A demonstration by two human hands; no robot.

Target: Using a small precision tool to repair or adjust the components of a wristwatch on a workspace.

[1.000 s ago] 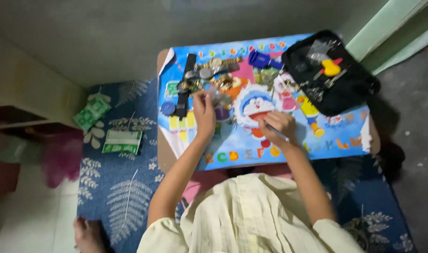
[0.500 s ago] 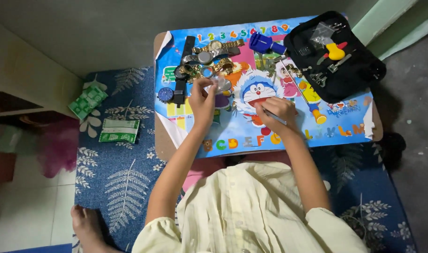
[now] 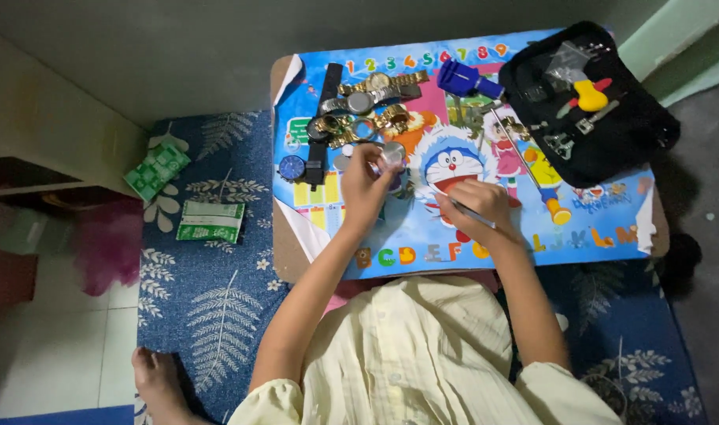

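Observation:
My left hand (image 3: 365, 182) pinches a small silver watch case (image 3: 391, 153) above a low table covered with a bright cartoon mat (image 3: 469, 236). My right hand (image 3: 479, 206) grips a thin metal tool (image 3: 463, 209) that lies across its fingers, close to the right of the left hand. Several wristwatches (image 3: 367, 110) with gold, silver and black straps lie on the mat just beyond my left hand. A screwdriver with a yellow handle (image 3: 544, 189) rests on the mat to the right of my right hand.
A black tool pouch (image 3: 650, 134) with small tools lies open at the table's far right. A blue tool (image 3: 465, 77) sits near the far edge. Two green packets (image 3: 210, 221) lie on the blue leaf-patterned rug at left. My bare foot (image 3: 158, 382) rests on the rug.
The view has shifted slightly, so the table sits higher in frame. Both hands stay together over the mat's centre, with the left still raised on the watch case.

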